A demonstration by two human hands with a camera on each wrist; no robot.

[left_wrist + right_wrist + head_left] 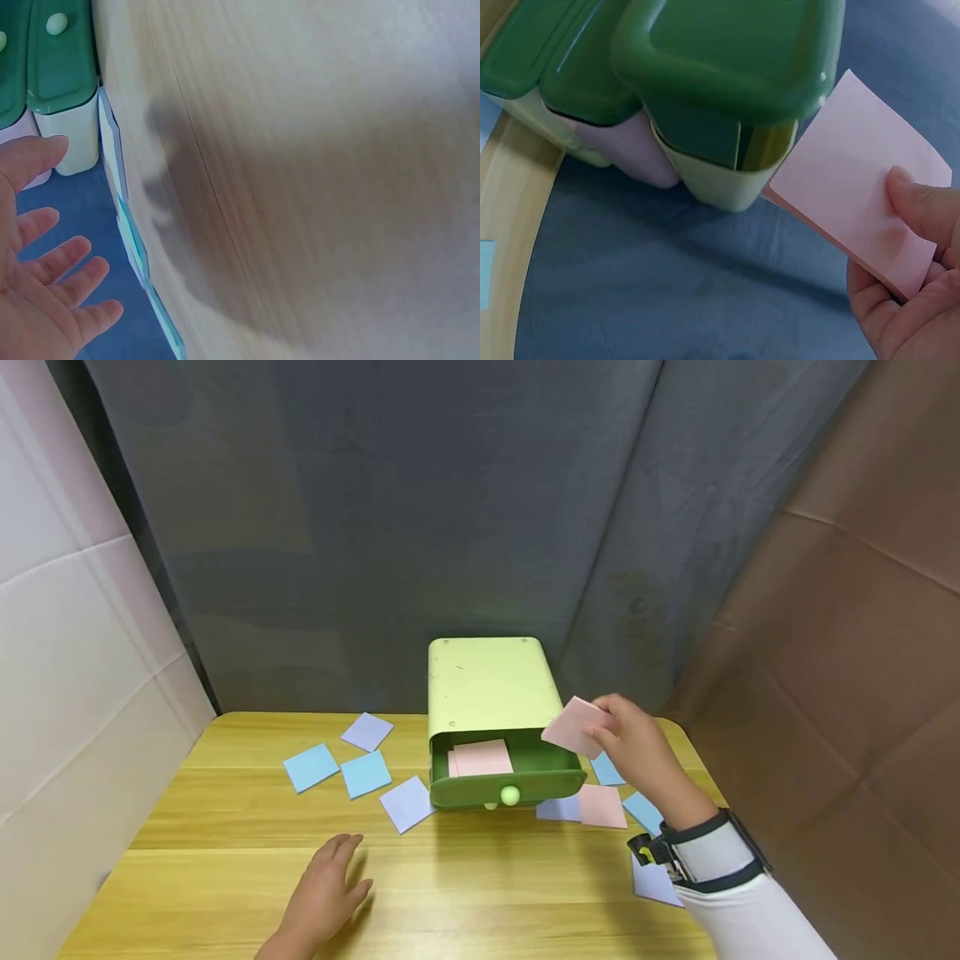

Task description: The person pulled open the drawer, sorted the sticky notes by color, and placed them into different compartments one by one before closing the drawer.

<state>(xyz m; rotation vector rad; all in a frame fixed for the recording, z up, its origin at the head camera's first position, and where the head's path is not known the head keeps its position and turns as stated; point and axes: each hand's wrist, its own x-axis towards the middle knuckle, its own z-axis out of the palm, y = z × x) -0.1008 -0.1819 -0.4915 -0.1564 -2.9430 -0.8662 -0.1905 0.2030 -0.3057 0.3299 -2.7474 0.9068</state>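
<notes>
The table (315, 172) is blurred in the left wrist view; the right hand (911, 300) is cut off by the frame edge; the drawer (502, 772) interior is partly hidden.

The drawer box (491, 710) is sitting at the table's (225, 877) back edge. Loose notes (365, 772) are lying left of the box, others (600, 806) right of it; one note (482, 757) is lying inside its open drawer (506, 787).

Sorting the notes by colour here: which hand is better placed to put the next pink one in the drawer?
Right. The right hand already pinches a pink note beside the open drawer; the left hand lies flat on the table.
</notes>
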